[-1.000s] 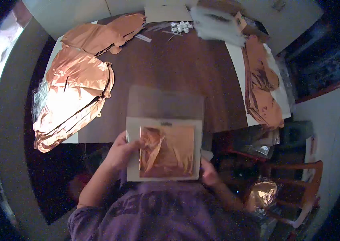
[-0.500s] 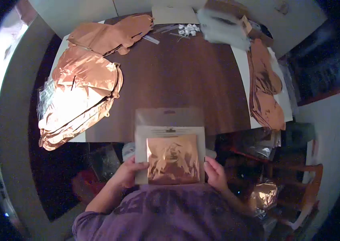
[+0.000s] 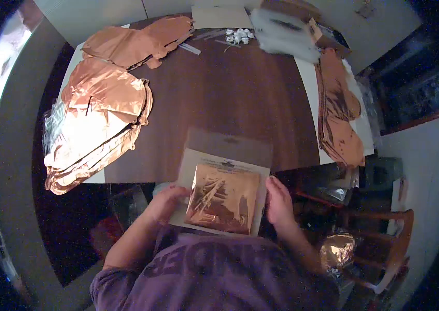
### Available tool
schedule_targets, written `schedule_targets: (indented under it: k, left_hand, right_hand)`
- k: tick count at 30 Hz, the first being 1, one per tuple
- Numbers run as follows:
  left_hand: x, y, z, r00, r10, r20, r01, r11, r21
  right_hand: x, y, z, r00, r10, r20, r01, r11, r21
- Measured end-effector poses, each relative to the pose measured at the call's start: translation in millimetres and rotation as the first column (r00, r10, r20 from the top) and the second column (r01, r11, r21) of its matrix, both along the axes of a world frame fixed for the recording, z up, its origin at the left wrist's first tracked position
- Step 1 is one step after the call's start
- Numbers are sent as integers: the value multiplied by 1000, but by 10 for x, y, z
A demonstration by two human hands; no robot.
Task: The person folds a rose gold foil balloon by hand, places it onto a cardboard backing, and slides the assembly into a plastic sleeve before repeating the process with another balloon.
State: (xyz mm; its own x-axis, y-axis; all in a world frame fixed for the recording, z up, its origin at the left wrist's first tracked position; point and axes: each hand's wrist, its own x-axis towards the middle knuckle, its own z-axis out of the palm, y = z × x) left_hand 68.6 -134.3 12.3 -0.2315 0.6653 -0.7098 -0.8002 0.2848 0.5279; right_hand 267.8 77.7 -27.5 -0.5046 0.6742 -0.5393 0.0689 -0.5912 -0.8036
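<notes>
I have a flat, clear-topped packet with a pale card and a square of shiny copper-coloured foil between the two hands, just in front of the purple lettered shirt. It slants a little clockwise, its upper flap overlapping my view of the near edge of the dark brown wooden surface.

The left-hand grip is closed on the packet's left edge, thumb on its front. The right-hand grip is at the opposite edge, fingers extended upward; I cannot tell whether it is clasping it.

On the surface to my left I see a heap of crinkled, flattened copper foil shapes, with a second flat copper foil stack beyond it. A cluster of small white rolls sits near the far edge.
</notes>
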Motion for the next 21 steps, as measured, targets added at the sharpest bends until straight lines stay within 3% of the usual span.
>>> schedule_targets:
  k: [2,5,7,10,11,14,15,17,20,21]
  left_hand:
    - [53,-42,57,999,28,-29,-29,998,-46]
    - [215,-224,250,999,34,-10,-35,994,-101]
    - [296,-462,156,998,26,48,-24,998,-57]
    - [396,-551,108,940,211,266,-267,944,192]
    - [393,-522,89,948,189,257,-261,923,283]
    - [316,-302,55,963,141,228,-236,848,475]
    - [295,-232,53,964,131,233,-233,837,495]
    - [347,-230,-100,963,155,219,-254,792,555]
    - [495,-297,-419,938,258,232,-347,674,652]
    - [518,-234,-379,921,274,278,-390,627,675]
  right_hand:
    - [98,-76,-12,1000,-21,19,21,1000,-15]
    - [363,-203,193,923,264,279,-342,895,286]
    - [502,-256,257,867,370,334,-459,854,245]
    - [556,-230,231,845,416,337,-495,845,200]
    - [548,-224,211,851,416,321,-488,852,190]
    - [242,-145,701,684,402,609,-659,698,280]
    - [192,-139,724,696,256,671,-681,534,502]
    - [126,-141,749,755,-57,653,-651,51,757]
    - [-40,-211,758,814,183,551,-486,-303,819]
    - [-111,-243,723,801,185,570,-484,-361,797]
